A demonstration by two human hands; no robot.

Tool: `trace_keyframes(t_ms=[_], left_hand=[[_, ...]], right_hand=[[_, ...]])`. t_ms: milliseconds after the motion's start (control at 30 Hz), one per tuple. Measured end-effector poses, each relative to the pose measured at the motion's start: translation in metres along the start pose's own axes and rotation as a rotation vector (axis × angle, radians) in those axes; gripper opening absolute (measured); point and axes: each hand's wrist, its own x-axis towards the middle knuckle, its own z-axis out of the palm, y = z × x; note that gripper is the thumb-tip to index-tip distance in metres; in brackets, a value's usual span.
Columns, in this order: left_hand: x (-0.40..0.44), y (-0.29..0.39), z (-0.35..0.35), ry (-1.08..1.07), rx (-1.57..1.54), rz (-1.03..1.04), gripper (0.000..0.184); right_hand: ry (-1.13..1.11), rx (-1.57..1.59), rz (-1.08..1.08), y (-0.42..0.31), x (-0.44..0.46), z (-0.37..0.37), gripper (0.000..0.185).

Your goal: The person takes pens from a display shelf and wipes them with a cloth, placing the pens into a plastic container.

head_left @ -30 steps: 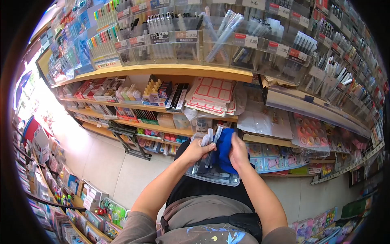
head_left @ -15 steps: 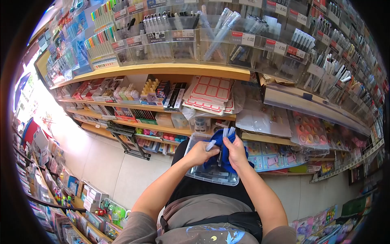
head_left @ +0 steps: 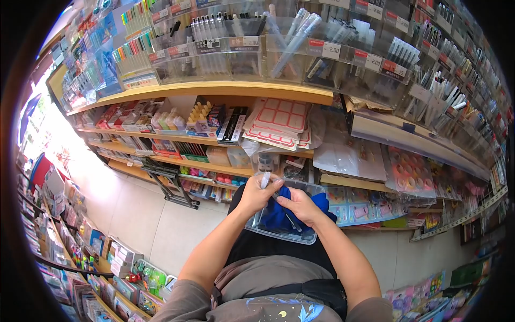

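On my lap rests a clear plastic box [head_left: 279,236], with a crumpled blue cloth [head_left: 277,214] in and over it. My left hand [head_left: 257,196] is closed around a slim, translucent whitish stick [head_left: 265,180], pen-like, its end poking up past the fingers. Touching it from the right, my right hand [head_left: 301,206] is closed with thumb and fingers pinching near the left fingertips, the blue cloth bunched under and beside it. A dark, slender pen [head_left: 293,222] lies slanted across the cloth. What the pinched fingertips hold between them is partly hidden.
Clear pen racks [head_left: 236,53] with price tags stand on a wooden shelf [head_left: 214,91] ahead. Lower shelves carry red-bordered label sheets [head_left: 279,117] and boxed stationery. A black folding stool [head_left: 169,182] stands on the tiled floor to the left. More goods line the lower left.
My right hand has dropped lower and turned toward my left, so the hands meet. The cloth and pale sticks it held upright have come down; the cloth now spreads over the box.
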Motion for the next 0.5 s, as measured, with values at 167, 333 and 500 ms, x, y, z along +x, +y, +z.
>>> trace_keyframes(t_ms=[167, 333, 500], left_hand=[[0.01, 0.024, -0.021, 0.159, -0.063, -0.027, 0.018], [0.015, 0.032, -0.019, 0.271, -0.124, 0.042, 0.019], [0.03, 0.037, -0.048, 0.438, -0.392, 0.096, 0.015]], right_hand=[[-0.052, -0.051, 0.028, 0.001, -0.001, -0.002, 0.026], [-0.061, 0.025, -0.052, -0.006, -0.001, 0.004, 0.027], [0.036, -0.045, -0.032, 0.005, -0.002, -0.005, 0.027]])
